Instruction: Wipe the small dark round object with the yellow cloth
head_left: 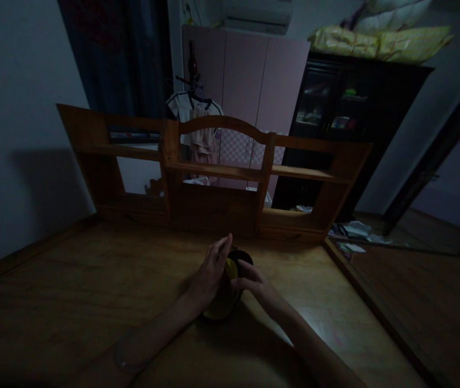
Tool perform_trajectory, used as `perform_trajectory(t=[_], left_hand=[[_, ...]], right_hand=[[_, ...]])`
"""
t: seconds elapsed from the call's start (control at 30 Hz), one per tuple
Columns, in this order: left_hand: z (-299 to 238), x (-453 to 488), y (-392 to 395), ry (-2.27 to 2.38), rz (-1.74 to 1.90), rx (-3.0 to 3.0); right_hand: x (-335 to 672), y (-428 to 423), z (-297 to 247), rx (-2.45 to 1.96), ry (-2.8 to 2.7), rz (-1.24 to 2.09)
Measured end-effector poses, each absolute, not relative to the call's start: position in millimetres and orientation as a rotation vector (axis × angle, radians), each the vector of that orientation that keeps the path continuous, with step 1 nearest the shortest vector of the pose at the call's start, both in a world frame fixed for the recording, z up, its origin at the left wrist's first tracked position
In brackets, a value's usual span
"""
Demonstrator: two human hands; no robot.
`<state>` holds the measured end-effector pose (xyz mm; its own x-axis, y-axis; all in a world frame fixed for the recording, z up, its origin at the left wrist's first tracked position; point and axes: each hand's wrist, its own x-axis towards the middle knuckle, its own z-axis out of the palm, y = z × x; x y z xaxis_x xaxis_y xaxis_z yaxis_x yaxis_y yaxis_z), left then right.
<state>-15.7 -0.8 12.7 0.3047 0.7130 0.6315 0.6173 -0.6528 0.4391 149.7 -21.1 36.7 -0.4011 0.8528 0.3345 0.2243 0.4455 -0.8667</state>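
A dark item with a yellow surface [218,308] lies on the wooden surface in front of me, rounded at its near end, with a black part [243,255] at its far end. Poor light hides what kind of thing it is. My left hand [210,272] is held along its left side, fingers stretched out and close together, palm turned inward. From the right, my right hand [252,277] has its thumb on the yellow part and its bent fingers against the black part, taking hold of it. The item's middle is partly covered by both hands.
A wooden shelf unit [216,171] with drawers stands across the far edge of the wooden surface [133,285]. A raised wooden edge [369,299] runs along the right. Papers [353,248] lie beyond it. Behind are a pink wardrobe [243,81], a dark cabinet [359,108] and hanging clothes [197,116].
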Motion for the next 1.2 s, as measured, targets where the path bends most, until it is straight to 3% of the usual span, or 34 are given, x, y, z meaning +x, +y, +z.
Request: perform_trajectory(t=[0.1,0.27,0.47,1.0,1.2], left_hand=[[13.2,-13.8,-2.5,1.294,1.254,2.297],[11.2,-11.6,-2.1,1.337,1.194,2.182],[5.9,-13.6,4.8,1.3,1.209,2.242],[-1.6,-17.1,17.5,1.282,1.174,2.248],[-3.7,-17.1,17.2,1.294,1.152,2.22]], right_hand=[[150.1,-26.1,43.2,-0.9,-2.035,0.913],[150.4,-32.7,50.3,-0.952,-2.272,0.404],[150.5,-30.9,46.5,-0.962,-2.377,0.129],[143.0,-24.1,27.4,-0.984,-2.374,-0.101],[145.0,-24.9,25.1,-1.008,-2.364,0.009]])
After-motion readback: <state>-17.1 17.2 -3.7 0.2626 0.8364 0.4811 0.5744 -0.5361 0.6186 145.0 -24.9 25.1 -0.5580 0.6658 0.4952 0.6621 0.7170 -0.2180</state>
